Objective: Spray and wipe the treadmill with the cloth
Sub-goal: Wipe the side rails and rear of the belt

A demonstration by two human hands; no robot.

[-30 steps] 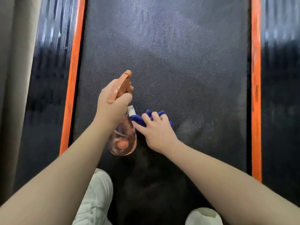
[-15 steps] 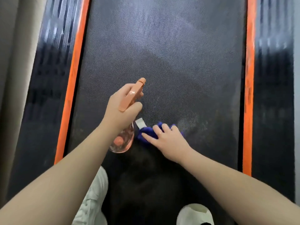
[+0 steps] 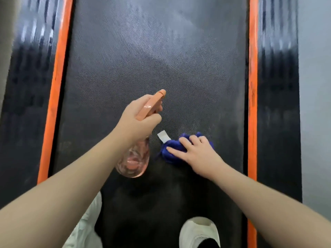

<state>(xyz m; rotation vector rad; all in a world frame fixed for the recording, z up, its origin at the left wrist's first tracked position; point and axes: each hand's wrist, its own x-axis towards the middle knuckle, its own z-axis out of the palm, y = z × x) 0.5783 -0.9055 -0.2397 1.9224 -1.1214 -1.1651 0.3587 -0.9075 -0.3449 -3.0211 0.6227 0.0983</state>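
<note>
The treadmill's dark textured belt point(image 3: 157, 59) fills the middle of the view, with damp, lighter patches further up. My left hand point(image 3: 136, 120) grips the orange trigger head of a clear pink spray bottle point(image 3: 133, 161), held above the belt with the nozzle pointing forward. A crumpled blue cloth point(image 3: 172, 149) with a white tag lies on the belt just right of the bottle. My right hand point(image 3: 197, 151) presses down on the cloth, fingers curled over its top.
Orange strips point(image 3: 55, 86) point(image 3: 252, 86) edge the belt on both sides, with glossy black side rails point(image 3: 26, 86) point(image 3: 279, 86) beyond them. My two white shoes point(image 3: 86, 228) point(image 3: 198, 231) stand on the belt's near end. Grey floor point(image 3: 315, 86) lies at the right.
My right hand has slid the blue cloth to the right across the belt. The spray bottle in my left hand has shifted right and slightly forward.
</note>
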